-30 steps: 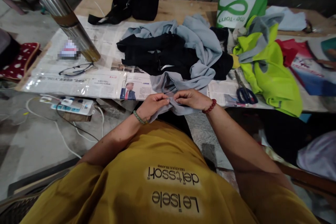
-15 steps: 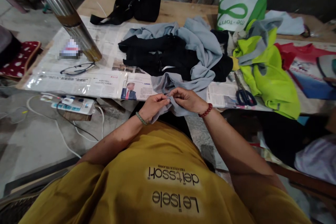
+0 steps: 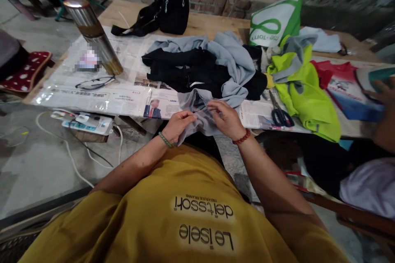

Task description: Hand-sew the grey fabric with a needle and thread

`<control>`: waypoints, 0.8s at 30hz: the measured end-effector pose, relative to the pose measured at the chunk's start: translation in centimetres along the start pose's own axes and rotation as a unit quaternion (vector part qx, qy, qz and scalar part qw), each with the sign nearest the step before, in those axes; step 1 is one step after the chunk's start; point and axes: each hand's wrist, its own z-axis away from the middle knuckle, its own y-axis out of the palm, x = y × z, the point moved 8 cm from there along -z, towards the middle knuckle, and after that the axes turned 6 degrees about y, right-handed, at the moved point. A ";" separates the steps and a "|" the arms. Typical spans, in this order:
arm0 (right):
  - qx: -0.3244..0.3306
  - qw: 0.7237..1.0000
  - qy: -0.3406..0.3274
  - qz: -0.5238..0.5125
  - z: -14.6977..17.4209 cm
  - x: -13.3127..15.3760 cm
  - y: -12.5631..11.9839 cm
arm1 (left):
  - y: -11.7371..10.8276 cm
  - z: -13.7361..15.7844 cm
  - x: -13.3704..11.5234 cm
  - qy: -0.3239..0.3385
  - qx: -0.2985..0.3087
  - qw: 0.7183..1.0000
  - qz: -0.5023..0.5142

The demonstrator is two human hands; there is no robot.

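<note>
My left hand (image 3: 181, 125) is closed in a pinch on the edge of a thin grey cloth (image 3: 204, 123), which hangs over the table's front edge toward my lap. A small dark line shows by the left fingertips, too fine to name. My right hand (image 3: 228, 120) is just to the right, over the cloth, its fingers bent together at the tips. What those fingers hold, if anything, is too small to make out. Beyond both hands lies a heap of black clothing (image 3: 188, 70) mixed with grey fabric (image 3: 236, 55).
Scissors (image 3: 281, 114) and a neon yellow garment (image 3: 314, 98) lie at right, near another person's hand (image 3: 385, 92). A steel flask (image 3: 95, 35), glasses (image 3: 95, 82) and newspaper (image 3: 120, 98) are at left. A black bag (image 3: 174, 4) stands behind; a power strip (image 3: 89, 122) sits below the table.
My right hand has come away from the left fingertips, a little to the right, and the cloth between them has spread out. Another person's hand has come into view at right.
</note>
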 end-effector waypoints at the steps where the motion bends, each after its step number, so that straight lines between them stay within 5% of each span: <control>1: -0.030 1.000 -0.008 0.002 0.4 0.4 -0.5 | -0.1 0.0 0.0 0.000 -0.001 1.000 0.003; 15: -0.065 0.994 0.048 -0.072 1.5 0.2 2.3 | 0.2 0.0 0.0 0.023 0.016 0.999 -0.022; 24: -0.117 0.983 0.114 -0.089 1.8 -0.2 1.6 | 0.9 0.7 0.8 -0.043 0.045 0.998 -0.011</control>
